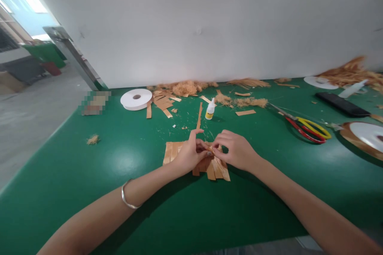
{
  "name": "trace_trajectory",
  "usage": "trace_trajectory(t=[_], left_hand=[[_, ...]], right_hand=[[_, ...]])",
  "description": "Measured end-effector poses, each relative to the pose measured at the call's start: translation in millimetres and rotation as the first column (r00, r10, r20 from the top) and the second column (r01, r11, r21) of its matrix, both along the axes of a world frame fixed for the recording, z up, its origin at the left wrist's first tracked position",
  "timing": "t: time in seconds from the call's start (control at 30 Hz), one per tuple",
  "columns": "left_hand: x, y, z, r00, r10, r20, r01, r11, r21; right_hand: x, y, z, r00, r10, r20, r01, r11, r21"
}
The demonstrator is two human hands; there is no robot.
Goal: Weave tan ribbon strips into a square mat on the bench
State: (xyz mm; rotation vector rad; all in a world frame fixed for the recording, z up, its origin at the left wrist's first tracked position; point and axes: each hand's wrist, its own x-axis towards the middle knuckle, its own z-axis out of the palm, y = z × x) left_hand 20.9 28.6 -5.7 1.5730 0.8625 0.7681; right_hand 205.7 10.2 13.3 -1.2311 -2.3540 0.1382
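A small woven piece of flat tan ribbon strips (171, 152) lies on the green table in front of me. My left hand (189, 154) rests over its middle, with thumb and fingers pinched on one strip. From the other side my right hand (235, 149) pinches the same area, its fingertips nearly touching the left ones. The exact spot between the fingertips is partly hidden. Several loose strip ends (220, 170) fan out below the hands. Just beyond them stands a small white glue bottle (210, 111) with a yellow label, beside a single tan strip (199, 115).
A white ribbon roll (136, 99), cut strips (163, 103) and frayed fibre (190, 87) lie along the grey wall. Red-and-yellow-handled scissors (311, 127), a black phone-like object (342, 103) and a brown ribbon roll (348, 137) are on the right. The table's left edge borders the floor.
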Motion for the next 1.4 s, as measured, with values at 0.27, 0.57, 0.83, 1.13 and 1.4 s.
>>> trace_trajectory(t=[0.27,0.57,0.83,1.13,1.4], left_hand=[[0.1,0.4,-4.1,1.0,-0.005,-0.02,0.007,0.998,0.057],[-0.9,0.2,-1.4,0.997,-0.034,-0.074,0.039,0.996,0.077],[-0.4,-0.3,-1.6,0.996,-0.039,-0.076,0.045,0.996,0.077],[-0.5,0.2,-1.4,0.995,-0.041,-0.087,0.048,0.995,0.083],[-0.4,-0.7,-1.8,0.997,-0.038,-0.074,0.044,0.996,0.081]], right_hand=[[5.0,0.7,2.4,0.999,-0.034,-0.015,0.035,0.999,0.014],[0.7,1.5,-0.3,0.998,0.056,0.026,-0.056,0.998,0.009],[3.8,1.7,1.5,0.999,0.035,0.038,-0.035,0.999,-0.02],[4.8,1.7,-0.8,0.998,0.045,0.051,-0.044,0.998,-0.036],[6.0,0.8,1.3,0.997,0.051,0.05,-0.049,0.998,-0.042]])
